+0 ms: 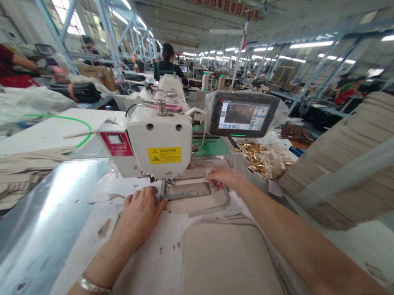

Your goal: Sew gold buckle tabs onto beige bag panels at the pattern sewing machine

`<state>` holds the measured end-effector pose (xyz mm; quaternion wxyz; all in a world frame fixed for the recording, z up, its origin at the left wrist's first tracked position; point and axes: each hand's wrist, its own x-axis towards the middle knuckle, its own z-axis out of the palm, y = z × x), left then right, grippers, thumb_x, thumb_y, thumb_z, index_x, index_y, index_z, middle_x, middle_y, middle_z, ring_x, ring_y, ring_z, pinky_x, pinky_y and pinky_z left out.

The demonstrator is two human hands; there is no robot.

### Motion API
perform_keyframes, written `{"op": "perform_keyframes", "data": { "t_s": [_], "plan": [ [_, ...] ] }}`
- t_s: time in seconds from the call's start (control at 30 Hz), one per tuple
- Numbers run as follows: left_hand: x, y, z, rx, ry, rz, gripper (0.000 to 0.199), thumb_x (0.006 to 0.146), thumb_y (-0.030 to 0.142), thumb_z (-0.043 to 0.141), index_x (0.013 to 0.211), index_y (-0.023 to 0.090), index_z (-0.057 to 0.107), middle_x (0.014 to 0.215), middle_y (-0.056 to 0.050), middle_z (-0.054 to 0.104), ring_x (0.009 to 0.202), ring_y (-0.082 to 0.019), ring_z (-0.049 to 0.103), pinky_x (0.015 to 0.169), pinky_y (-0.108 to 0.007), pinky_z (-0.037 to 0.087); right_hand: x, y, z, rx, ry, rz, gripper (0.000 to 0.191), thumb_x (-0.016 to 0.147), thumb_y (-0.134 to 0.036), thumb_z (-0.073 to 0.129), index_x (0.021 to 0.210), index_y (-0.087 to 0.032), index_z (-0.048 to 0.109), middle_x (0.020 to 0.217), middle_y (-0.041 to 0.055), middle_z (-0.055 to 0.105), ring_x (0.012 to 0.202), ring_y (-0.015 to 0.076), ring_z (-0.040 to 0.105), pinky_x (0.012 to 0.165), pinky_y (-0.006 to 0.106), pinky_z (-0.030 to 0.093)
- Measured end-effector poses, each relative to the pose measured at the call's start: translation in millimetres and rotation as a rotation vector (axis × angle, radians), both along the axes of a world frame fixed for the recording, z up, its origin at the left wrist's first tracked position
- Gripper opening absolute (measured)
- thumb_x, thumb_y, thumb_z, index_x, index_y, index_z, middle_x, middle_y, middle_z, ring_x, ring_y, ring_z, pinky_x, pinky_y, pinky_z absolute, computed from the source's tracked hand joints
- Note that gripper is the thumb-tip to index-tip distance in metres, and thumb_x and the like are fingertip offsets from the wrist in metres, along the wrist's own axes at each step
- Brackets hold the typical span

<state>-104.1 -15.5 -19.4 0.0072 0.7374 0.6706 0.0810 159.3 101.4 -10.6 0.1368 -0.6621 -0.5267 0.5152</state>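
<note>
1. Nearest the camera, a stack of beige panels lies on the white surface between the two forearms, probably placed there so each panel is within easy reach of either hand.
2. Beyond the stack, the beige workpiece lies flat under the head of the sewing machine. A metal frame runs around its near and right edges, likely to hold it flat and in position; a metal bar crosses it, perhaps for the same reason.
3. Palm down, the left hand rests at the frame's left end, fingers bent and a little apart, thumb spread toward the bar. It seems to steady that end rather than grasp anything.
4. From the other side, the right hand has its fingers drawn narrow, apparently pinching the right end of a pale strip that lies across the workpiece, perhaps to keep it straight. Exactly how the fingertips meet it cannot be told.
5. Right of the machine, the control screen faces the person, presumably for reading at a glance; gold-coloured metal pieces are heaped just below it.
</note>
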Motion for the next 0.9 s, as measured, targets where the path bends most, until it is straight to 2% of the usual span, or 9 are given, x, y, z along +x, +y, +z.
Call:
{"op": "perform_keyframes", "data": {
  "t_s": [0.2, 0.57, 0.7, 0.8, 0.9],
  "plan": [
    [11, 1, 7.5, -0.039, 0.029, -0.013, 0.031, 0.092, 0.038, 0.041, 0.104, 0.014, 0.056, 0.109, -0.014, 0.064, 0.107, -0.034, 0.058, 0.092, -0.048, 0.042, 20, -2, 2.1, 0.020, 0.015, -0.029, 0.014, 0.083, -0.014, 0.060, 0.071, -0.016, 0.053, 0.048, -0.0033, 0.059, 0.036, 0.0085, 0.054, 0.040, 0.017, 0.038],
    [25, -5, 19.3, -0.169, 0.065, -0.097, 0.033, 0.093, 0.035, 0.035, 0.092, 0.016, 0.062, 0.099, -0.014, 0.066, 0.100, -0.033, 0.061, 0.087, -0.048, 0.044, 17, -6, 7.1, 0.034, 0.013, -0.024, 0.020, 0.086, -0.012, 0.058, 0.068, -0.015, 0.052, 0.049, -0.0035, 0.059, 0.037, 0.0085, 0.054, 0.041, 0.018, 0.041],
    [42, -18, 23.7, -0.274, -0.107, -0.208, 0.029, 0.093, 0.033, 0.038, 0.089, 0.017, 0.061, 0.095, -0.011, 0.066, 0.095, -0.027, 0.062, 0.085, -0.041, 0.047, 19, -16, 11.2, 0.027, -0.007, 0.015, 0.021, 0.085, -0.011, 0.059, 0.067, -0.015, 0.052, 0.049, -0.0039, 0.058, 0.038, 0.0082, 0.055, 0.040, 0.017, 0.040],
    [66, -35, 25.1, -0.322, -0.283, -0.374, 0.028, 0.092, 0.035, 0.044, 0.108, 0.017, 0.060, 0.108, -0.010, 0.064, 0.103, -0.024, 0.060, 0.092, -0.038, 0.047, 19, -23, 10.9, 0.072, 0.003, 0.006, 0.020, 0.084, -0.008, 0.058, 0.067, -0.016, 0.052, 0.050, -0.0041, 0.059, 0.039, 0.0075, 0.054, 0.041, 0.016, 0.039],
    [92, -47, 28.0, -0.365, -0.234, -0.483, 0.031, 0.089, 0.029, 0.052, 0.116, 0.017, 0.060, 0.118, -0.011, 0.061, 0.111, -0.027, 0.056, 0.098, -0.042, 0.045, 18, -26, 10.0, 0.147, -0.040, 0.002, 0.016, 0.082, -0.010, 0.060, 0.069, -0.017, 0.052, 0.052, -0.0038, 0.059, 0.042, 0.0083, 0.055, 0.043, 0.017, 0.040]
  ]
}}
